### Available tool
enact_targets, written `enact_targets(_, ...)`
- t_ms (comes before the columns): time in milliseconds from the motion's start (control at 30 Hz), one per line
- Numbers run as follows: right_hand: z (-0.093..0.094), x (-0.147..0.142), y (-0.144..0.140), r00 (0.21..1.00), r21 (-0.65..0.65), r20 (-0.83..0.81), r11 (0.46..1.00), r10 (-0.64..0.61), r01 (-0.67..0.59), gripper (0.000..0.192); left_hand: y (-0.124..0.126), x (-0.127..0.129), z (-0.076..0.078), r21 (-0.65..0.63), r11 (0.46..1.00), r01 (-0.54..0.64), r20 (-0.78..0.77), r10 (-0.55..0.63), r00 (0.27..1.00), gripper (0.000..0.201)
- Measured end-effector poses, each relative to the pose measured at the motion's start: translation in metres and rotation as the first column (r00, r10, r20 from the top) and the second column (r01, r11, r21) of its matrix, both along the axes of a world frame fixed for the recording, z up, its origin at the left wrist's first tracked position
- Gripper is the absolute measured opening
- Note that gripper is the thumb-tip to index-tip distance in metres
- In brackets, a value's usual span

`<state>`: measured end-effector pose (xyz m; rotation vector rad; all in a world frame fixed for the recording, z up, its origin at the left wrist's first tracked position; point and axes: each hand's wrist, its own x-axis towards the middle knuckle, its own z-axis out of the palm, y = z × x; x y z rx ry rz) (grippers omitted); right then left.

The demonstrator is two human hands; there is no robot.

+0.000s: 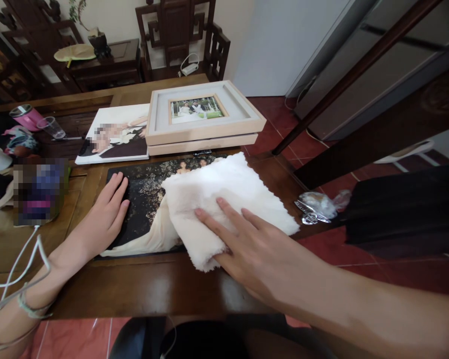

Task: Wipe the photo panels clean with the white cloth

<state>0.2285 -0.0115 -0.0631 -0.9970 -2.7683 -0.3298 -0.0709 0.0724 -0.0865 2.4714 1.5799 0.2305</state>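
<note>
A fluffy white cloth covers the right part of a dark photo panel. My right hand presses the cloth down with its fingers spread over the top and its thumb at the bunched near corner. Uncovered parts of the panel show pale speckles and a long cream dress. My left hand rests open at the panel's left edge, fingers stretched out over the dark surface. The panel lies flat near the front edge of a brown wooden table.
Behind the panel are light wooden picture frames, stacked, and a white-edged photo print. A pink tumbler, a clear cup and a white cable are at left. Crumpled clear plastic lies at right.
</note>
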Motion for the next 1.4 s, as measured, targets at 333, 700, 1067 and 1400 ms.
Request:
enact_targets(333, -0.008, 0.001, 0.0, 0.999, 0.003, -0.034, 1.0, -0.004, 0.004, 0.005, 0.0, 0.003, 0.001, -0.009, 1.0, -0.01, -0.002, 0.01, 1.0, 0.057)
enact_targets(700, -0.01, 0.003, -0.002, 0.999, -0.005, -0.034, 1.0, -0.023, 0.023, 0.005, -0.001, 0.004, 0.003, -0.026, 1.0, -0.016, -0.006, 0.016, 1.0, 0.058)
enact_targets(1067, 0.008, 0.0, 0.01, 0.999, -0.073, 0.052, 0.997, 0.008, -0.004, 0.012, 0.0, 0.003, 0.003, -0.005, 1.0, 0.001, 0.006, -0.001, 1.0, 0.057)
enact_targets(1400, 0.014, -0.008, 0.002, 0.997, -0.188, 0.001, 0.979, 0.078, -0.076, 0.012, 0.0, 0.0, 0.0, 0.015, 1.0, 0.01, 0.005, -0.01, 1.0, 0.06)
